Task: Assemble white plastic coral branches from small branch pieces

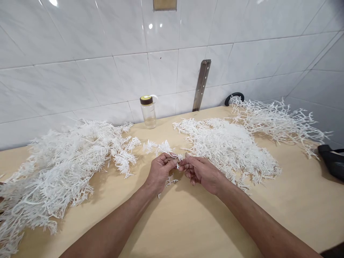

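My left hand (pixel 161 168) pinches a small white branching plastic sprig (pixel 179 157) between thumb and forefinger above the middle of the table. Close on its right, my right hand (pixel 197 169) has its thumb and forefinger closed at the other side of the same sprig. Just behind the left fingers lie loose white sprig pieces (pixel 164 147), and another thin piece (pixel 172 182) shows beneath that hand. To the right of my hands spreads a flat heap of white sprigs (pixel 228 147). A larger, taller heap of white sprigs (pixel 70 165) covers the left side.
Bare, openly branched white stems (pixel 279 120) are piled at the far right, near a black curved object (pixel 235 97). A clear bottle (pixel 149 114) stands by the tiled wall (pixel 120 82), left of a leaning metal strip (pixel 201 86). A black object (pixel 331 161) sits at the right edge.
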A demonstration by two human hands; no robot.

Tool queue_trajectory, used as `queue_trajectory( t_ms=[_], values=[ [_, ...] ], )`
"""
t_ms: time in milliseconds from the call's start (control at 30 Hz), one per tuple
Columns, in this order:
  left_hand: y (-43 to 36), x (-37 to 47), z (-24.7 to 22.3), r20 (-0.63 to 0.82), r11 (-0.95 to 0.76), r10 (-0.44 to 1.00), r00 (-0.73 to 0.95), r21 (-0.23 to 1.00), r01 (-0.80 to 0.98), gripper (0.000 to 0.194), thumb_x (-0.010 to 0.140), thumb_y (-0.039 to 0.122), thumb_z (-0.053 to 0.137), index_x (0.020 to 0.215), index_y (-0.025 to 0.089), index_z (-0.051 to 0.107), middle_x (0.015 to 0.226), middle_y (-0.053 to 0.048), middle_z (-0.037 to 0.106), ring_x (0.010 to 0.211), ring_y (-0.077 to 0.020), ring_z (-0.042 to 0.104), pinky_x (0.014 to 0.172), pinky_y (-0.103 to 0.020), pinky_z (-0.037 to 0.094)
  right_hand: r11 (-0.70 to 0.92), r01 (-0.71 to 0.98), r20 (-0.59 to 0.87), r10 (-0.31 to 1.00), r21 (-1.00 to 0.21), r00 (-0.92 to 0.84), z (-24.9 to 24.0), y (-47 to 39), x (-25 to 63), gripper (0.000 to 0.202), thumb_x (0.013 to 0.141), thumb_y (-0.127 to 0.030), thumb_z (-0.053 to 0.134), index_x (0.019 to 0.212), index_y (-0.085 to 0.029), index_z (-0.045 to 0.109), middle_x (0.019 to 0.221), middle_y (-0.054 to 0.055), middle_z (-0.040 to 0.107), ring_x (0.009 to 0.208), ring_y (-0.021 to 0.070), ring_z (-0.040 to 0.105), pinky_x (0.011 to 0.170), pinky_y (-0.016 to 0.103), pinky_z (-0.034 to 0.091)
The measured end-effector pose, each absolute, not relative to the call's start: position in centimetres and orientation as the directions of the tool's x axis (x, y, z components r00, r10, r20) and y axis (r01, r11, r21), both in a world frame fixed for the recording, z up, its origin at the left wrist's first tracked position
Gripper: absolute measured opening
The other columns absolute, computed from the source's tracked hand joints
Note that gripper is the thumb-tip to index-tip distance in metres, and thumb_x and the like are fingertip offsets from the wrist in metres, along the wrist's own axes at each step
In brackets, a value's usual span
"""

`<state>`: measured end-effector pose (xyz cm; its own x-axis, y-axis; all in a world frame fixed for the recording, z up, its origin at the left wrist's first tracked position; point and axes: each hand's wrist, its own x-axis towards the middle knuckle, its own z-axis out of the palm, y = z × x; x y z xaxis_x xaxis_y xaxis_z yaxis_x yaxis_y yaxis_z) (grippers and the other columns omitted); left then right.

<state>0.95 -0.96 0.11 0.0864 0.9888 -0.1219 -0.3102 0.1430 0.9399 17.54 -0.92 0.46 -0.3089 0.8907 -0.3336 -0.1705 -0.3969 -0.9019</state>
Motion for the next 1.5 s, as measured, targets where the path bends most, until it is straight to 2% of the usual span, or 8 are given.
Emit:
queue_trajectory(
  t_ms=[100,200,300,433,633,1067,1267,1500],
  values=[
    [-1.1,1.2,0.2,-0.106,0.124,0.991,0.080,0.953,-0.276,0.034,0.062,0.034,0.084,0.083,0.015,0.065,0.068,0.000,0.066,0.055,-0.0094,0.054,0.052,-0.021,0.038,-0.411,-0.201,-0.341,0.889,-0.889,-0.305,0.3,-0.9,17.5,0.041,0.084,-0.057,0.063,0.085,-0.016,0.069,0.085,0.008,0.070,0.056,0.0104,0.053,0.041,0.020,0.044],
    [-1.3,1.4,0.0,-0.076,0.096,0.993,0.087,0.960,-0.264,0.031,0.065,0.034,0.082,0.085,0.015,0.066,0.072,-0.002,0.068,0.064,-0.0128,0.059,0.063,-0.026,0.047,-0.395,-0.199,-0.332,0.899,-0.897,-0.287,0.0,-0.9,17.5,0.040,0.082,-0.056,0.066,0.084,-0.016,0.067,0.084,0.006,0.067,0.058,0.0103,0.053,0.042,0.020,0.044],
    [-1.4,1.6,-0.1,-0.052,0.073,0.994,0.092,0.969,-0.237,0.028,0.068,0.036,0.080,0.083,0.015,0.066,0.075,-0.003,0.068,0.069,-0.0144,0.060,0.071,-0.029,0.049,-0.360,-0.174,-0.304,0.910,-0.917,-0.281,-0.2,-0.9,17.5,0.038,0.080,-0.054,0.070,0.080,-0.016,0.065,0.076,0.002,0.063,0.058,0.0095,0.052,0.043,0.019,0.043],
    [-1.5,1.6,0.0,-0.017,0.028,0.997,0.072,0.988,-0.152,0.028,0.073,0.041,0.076,0.072,0.015,0.064,0.068,-0.001,0.063,0.063,-0.0115,0.054,0.064,-0.025,0.044,-0.300,-0.141,-0.250,0.924,-0.943,-0.291,-0.3,-0.8,17.6,0.037,0.078,-0.053,0.072,0.079,-0.017,0.063,0.065,-0.002,0.056,0.056,0.0091,0.050,0.047,0.020,0.043],
    [-1.6,1.4,0.4,-0.004,0.006,0.998,0.057,1.000,-0.029,0.035,0.079,0.046,0.068,0.066,0.014,0.063,0.059,0.001,0.056,0.058,-0.0106,0.049,0.059,-0.023,0.040,-0.200,-0.156,-0.152,0.950,-0.967,-0.271,-0.3,-0.6,17.9,0.032,0.075,-0.046,0.077,0.086,-0.018,0.065,0.065,-0.003,0.056,0.059,0.0105,0.052,0.049,0.022,0.044],
    [-1.4,1.5,0.2,0.008,-0.005,0.999,0.037,0.997,-0.079,0.038,0.080,0.050,0.067,0.065,0.015,0.062,0.060,0.002,0.052,0.055,-0.0090,0.044,0.051,-0.021,0.034,-0.134,-0.127,-0.094,0.954,-0.983,-0.283,-0.5,-0.9,17.1,0.035,0.077,-0.051,0.073,0.087,-0.019,0.065,0.074,-0.001,0.061,0.057,0.0095,0.050,0.048,0.022,0.046],
    [-1.4,1.5,0.1,0.015,-0.012,0.999,0.035,0.997,-0.073,0.037,0.080,0.050,0.067,0.068,0.015,0.066,0.060,0.001,0.055,0.058,-0.0102,0.047,0.055,-0.022,0.038,-0.094,-0.108,-0.061,0.960,-0.990,-0.273,-0.7,-0.7,17.1,0.026,0.077,-0.040,0.073,0.089,-0.018,0.065,0.073,-0.001,0.064,0.051,0.0079,0.051,0.046,0.021,0.045],
    [-1.3,1.5,-0.2,-0.013,0.017,0.999,0.033,0.993,-0.114,0.035,0.081,0.046,0.067,0.068,0.014,0.064,0.064,0.000,0.058,0.058,-0.0096,0.050,0.058,-0.022,0.042,0.048,0.047,0.040,0.986,-0.998,-0.160,-1.3,-0.6,16.9,0.023,0.078,-0.036,0.068,0.092,-0.018,0.065,0.073,0.001,0.066,0.056,0.0118,0.055,0.045,0.023,0.049]
  ],
)
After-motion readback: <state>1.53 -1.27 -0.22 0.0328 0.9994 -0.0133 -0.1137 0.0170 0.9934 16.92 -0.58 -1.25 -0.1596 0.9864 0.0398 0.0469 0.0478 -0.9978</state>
